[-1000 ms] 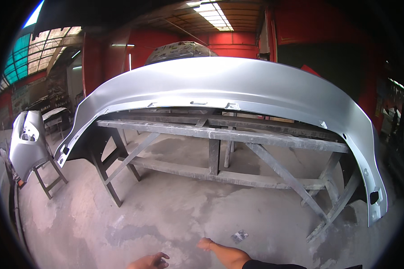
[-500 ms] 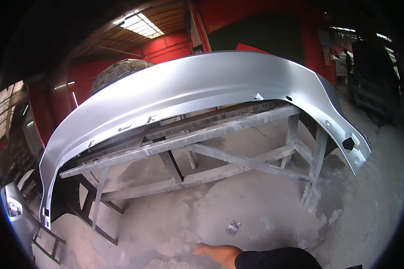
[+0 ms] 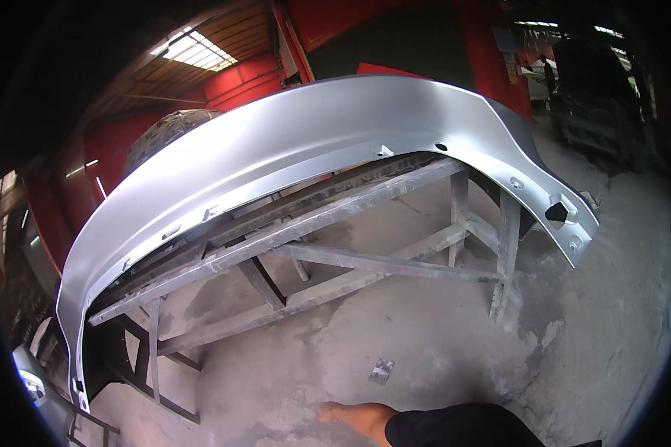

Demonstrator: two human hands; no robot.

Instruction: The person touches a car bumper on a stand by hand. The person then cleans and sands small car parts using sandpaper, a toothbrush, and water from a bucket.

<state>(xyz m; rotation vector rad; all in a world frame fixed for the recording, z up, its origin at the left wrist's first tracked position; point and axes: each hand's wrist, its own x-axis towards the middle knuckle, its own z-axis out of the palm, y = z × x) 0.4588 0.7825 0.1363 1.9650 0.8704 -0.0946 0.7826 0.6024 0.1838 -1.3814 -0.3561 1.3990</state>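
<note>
A long curved silver car bumper (image 3: 276, 127) arches across the view, its lower edge notched and pierced with holes. Under it stands a grey, dust-covered metal stand (image 3: 335, 261) with crossing bars. From the lower edge my right arm reaches in, in a black sleeve (image 3: 455, 426), with my right hand (image 3: 331, 411) low over the floor, well apart from the bumper and the stand. This hand looks small and compact; its fingers do not show clearly, and I make out nothing in it. My left hand is out of view.
A small dark, flat scrap (image 3: 382, 371) lies on the stained concrete floor (image 3: 425, 335). At the lower left is another silver car part (image 3: 48, 387) on a dark frame. A covered shape (image 3: 168, 134) stands behind the bumper. Far right, a person (image 3: 548, 74) stands near a dark vehicle (image 3: 596, 97).
The view has turned slightly, so the bumper's right end and the stand have shifted left and up in the picture. My right hand stays almost at the same spot in the picture.
</note>
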